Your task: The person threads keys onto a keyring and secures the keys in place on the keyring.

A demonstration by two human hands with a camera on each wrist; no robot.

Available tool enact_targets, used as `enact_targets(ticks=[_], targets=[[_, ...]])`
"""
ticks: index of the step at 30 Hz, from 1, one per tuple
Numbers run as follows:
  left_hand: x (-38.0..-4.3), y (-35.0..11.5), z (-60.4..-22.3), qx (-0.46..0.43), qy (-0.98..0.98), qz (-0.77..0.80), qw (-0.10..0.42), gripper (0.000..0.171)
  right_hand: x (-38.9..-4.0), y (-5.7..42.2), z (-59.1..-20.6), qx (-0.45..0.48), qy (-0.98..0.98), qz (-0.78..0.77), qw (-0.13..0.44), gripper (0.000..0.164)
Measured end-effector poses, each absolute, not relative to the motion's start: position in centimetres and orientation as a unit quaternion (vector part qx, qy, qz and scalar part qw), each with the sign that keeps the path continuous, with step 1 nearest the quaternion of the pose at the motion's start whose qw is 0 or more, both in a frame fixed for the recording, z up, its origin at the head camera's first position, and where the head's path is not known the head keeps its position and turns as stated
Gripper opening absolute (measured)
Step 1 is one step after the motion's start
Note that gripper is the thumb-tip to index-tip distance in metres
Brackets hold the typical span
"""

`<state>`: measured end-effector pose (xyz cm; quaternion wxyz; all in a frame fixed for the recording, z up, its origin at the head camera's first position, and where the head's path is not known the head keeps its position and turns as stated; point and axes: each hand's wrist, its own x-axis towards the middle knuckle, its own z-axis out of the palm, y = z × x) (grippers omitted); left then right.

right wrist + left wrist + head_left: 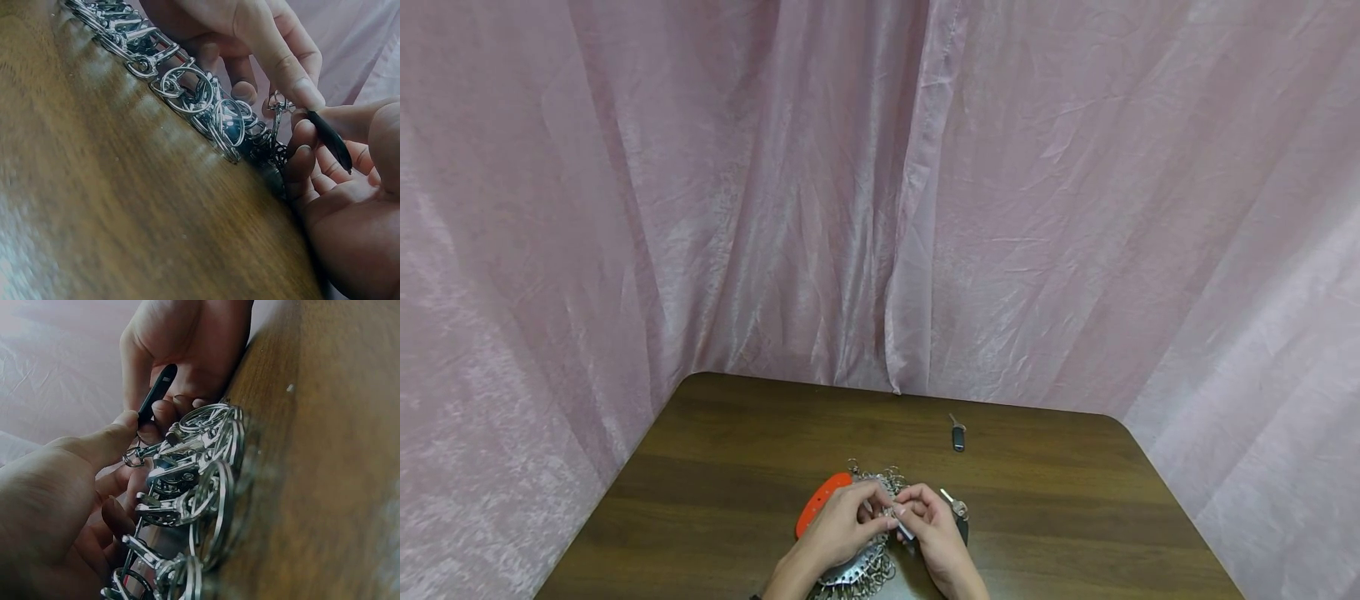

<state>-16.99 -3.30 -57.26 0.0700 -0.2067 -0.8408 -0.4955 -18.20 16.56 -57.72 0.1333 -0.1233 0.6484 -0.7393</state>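
Observation:
My left hand (838, 527) reaches over a round silver plate hung with metal clips and split rings (878, 568). Its thumb and fingertips pinch a small metal clasp (279, 104) beside the rim. Facing it, my right hand (942, 540) pinches a slim black fob (332, 141) between thumb and fingers, the fob's end meeting the left fingertips. In the left wrist view, the fob (157, 394) slants upward from where both hands meet. More clips and rings (215, 506) hang along the edge near the tabletop. Fingers partly hide the join between clasp and fob.
An orange piece with small holes (820, 505) lies left of my left hand. A key with a black fob (958, 438) lies farther back on the wooden table (1075, 500). Another key (955, 505) with a dark fob sits just beyond my right hand. Pink curtains (820, 208) surround the table.

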Motion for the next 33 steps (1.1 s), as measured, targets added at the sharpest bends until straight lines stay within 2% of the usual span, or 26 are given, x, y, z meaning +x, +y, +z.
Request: enact_targets(ticks=[17,33], targets=[[-17.19,-3.38,-57.24,-0.230,-0.834,-0.495,0.080,0.016,-18.54,16.70,-57.78,-0.118,0.646,-0.741,0.143,0.036],[-17.09,-3.37,-57.21,-0.208,-0.843,-0.492,0.058,0.018,-18.43,16.78,-57.92,-0.139,0.644,-0.737,0.151,0.036]])
